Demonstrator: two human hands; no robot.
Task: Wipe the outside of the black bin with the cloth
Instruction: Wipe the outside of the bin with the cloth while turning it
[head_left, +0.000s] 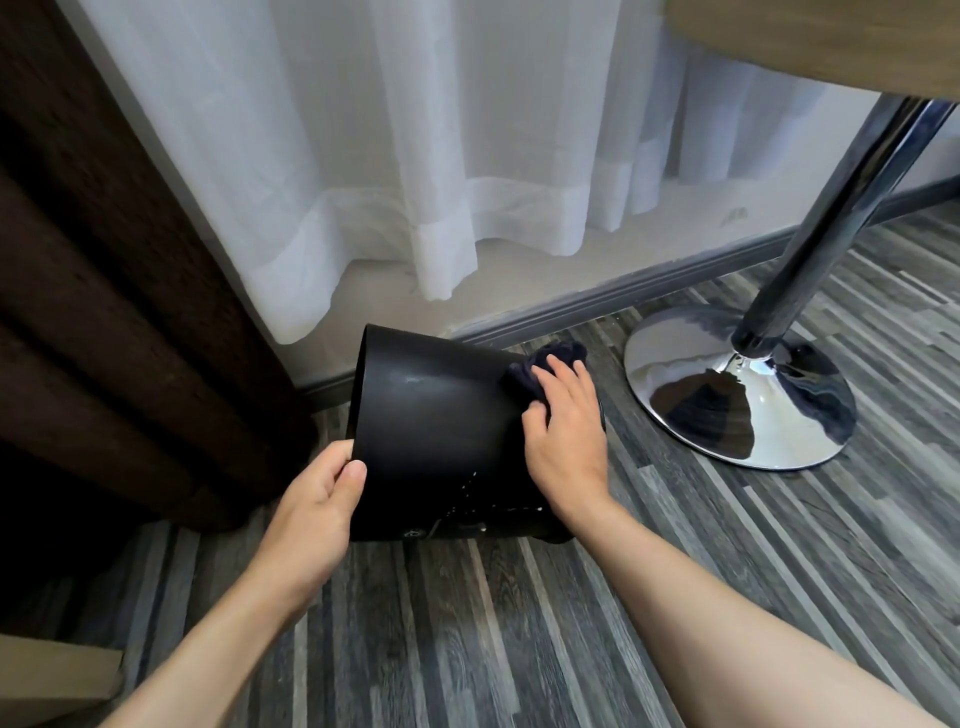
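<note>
The black bin (436, 436) lies tipped on its side on the floor, its open rim facing left. My left hand (317, 509) grips that rim at its lower left edge, thumb on the outside. My right hand (563, 431) presses a dark blue cloth (545, 361) flat against the bin's outer wall near its right, base end. Part of the cloth bunches out beyond my fingertips; the rest is hidden under my palm. A few pale specks show on the bin's lower side.
A chrome table base (737, 395) with its slanted pole (841, 208) stands just right of the bin. White sheer curtains (415, 156) and a skirting board (597, 306) run behind. A dark brown curtain (104, 286) hangs at the left. The floor (519, 623) is grey striped laminate.
</note>
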